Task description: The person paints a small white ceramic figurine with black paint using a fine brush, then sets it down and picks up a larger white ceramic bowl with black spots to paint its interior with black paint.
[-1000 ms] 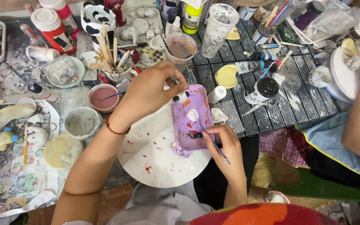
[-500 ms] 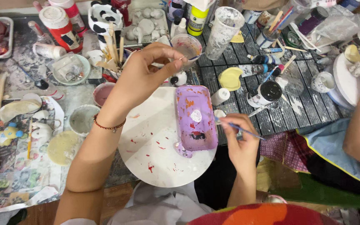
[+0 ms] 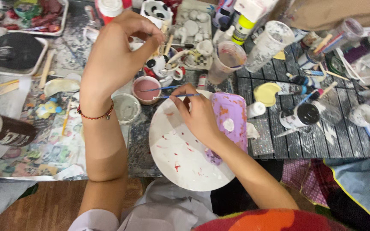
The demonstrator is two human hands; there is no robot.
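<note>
Seen from above, a cluttered painting counter (image 3: 279, 141) fills the frame. The right hand (image 3: 198, 115), at centre, pinches a thin blue-handled paintbrush (image 3: 177, 96) between narrowed fingertips. The brush lies nearly level, its long axis running left to right, its tip pointing left toward a small cup of pink water (image 3: 146, 89) just beside it. A second blue brush (image 3: 161, 88) rests across that cup. The right hand hovers over the upper edge of a round white plate (image 3: 180, 158) flecked with red paint. A purple painted oblong piece (image 3: 232, 117) lies on the plate's right side, its long axis running top to bottom, just right of the hand. The left hand (image 3: 116, 55), upper left of centre, reaches up into a cluster of wooden-handled brushes (image 3: 168, 42), fingers curled closed around something I cannot make out. The right hand is nearer to the purple piece.
</note>
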